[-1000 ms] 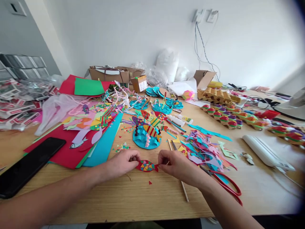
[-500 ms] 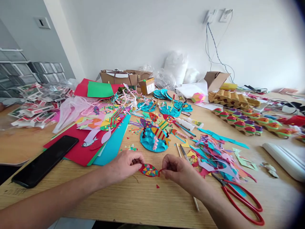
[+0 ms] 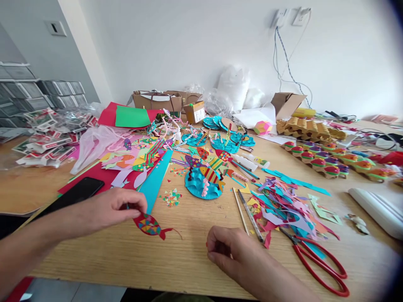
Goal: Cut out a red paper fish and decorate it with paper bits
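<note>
My left hand (image 3: 108, 206) pinches the head end of a red paper fish (image 3: 150, 225) covered in coloured triangles, holding it just above the wooden table (image 3: 163, 260) left of centre. My right hand (image 3: 234, 251) rests near the front edge with its fingers curled in; whether it holds anything is hidden. A small red paper scrap lay by it earlier. A blue paper disc with more paper fish (image 3: 204, 184) lies behind the hands.
A black phone (image 3: 74, 193) lies on red and teal paper sheets (image 3: 154, 184) at the left. Red scissors (image 3: 321, 264), a heap of paper offcuts (image 3: 283, 203) and thin sticks (image 3: 242, 207) are at the right. Painted egg cartons (image 3: 317, 161), boxes and bags stand behind.
My left hand has carried the paper fish to the left. My right hand has let go of the fish's tail and dropped back toward the table's front edge.
</note>
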A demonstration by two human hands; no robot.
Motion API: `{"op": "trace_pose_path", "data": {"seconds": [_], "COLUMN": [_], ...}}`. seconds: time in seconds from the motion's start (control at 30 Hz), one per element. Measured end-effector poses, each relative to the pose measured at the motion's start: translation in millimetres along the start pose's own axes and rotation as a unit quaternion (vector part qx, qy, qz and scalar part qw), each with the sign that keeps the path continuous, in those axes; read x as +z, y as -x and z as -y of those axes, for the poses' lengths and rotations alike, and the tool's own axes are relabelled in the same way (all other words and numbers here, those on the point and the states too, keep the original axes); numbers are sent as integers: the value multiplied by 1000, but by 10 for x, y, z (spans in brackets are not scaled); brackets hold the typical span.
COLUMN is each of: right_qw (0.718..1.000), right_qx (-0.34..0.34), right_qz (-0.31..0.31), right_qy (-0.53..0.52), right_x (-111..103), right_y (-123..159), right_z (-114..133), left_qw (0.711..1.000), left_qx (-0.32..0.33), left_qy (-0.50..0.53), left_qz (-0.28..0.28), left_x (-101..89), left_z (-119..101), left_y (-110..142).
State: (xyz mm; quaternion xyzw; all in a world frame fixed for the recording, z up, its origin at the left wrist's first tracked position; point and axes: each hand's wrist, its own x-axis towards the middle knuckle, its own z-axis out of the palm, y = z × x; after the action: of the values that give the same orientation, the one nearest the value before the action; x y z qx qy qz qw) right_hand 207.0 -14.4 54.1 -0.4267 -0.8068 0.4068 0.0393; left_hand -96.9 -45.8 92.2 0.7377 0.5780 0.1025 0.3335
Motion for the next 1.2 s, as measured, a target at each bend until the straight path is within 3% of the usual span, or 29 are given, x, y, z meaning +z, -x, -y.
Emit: {"op": "trace_pose_path", "data": {"seconds": [0.17, 0.27, 0.5, 0.97, 1.2], "right_qw": [999, 998, 996, 998, 999], "right_qx": [-8, -14, 18, 4, 24], "right_qz": [41, 39, 35, 20, 30], "right_qy": [29, 49, 81, 61, 29], "right_x": [-41, -51, -64, -56, -115], "right_y": [127, 160, 188, 138, 163], "right_z": [19, 4, -73, -289, -399], "left_qw": [996, 988, 978, 981, 982], "left_qx": [17, 19, 30, 13, 16], "left_qy": [-39, -146, -204, -187, -172], "left_qz": [75, 53, -2, -49, -70], "left_x": [-307, -316, -236, -149, -223], "left_z": [349, 508, 735, 570, 611], "left_y": [-77, -318, -725, -931, -1004]}}
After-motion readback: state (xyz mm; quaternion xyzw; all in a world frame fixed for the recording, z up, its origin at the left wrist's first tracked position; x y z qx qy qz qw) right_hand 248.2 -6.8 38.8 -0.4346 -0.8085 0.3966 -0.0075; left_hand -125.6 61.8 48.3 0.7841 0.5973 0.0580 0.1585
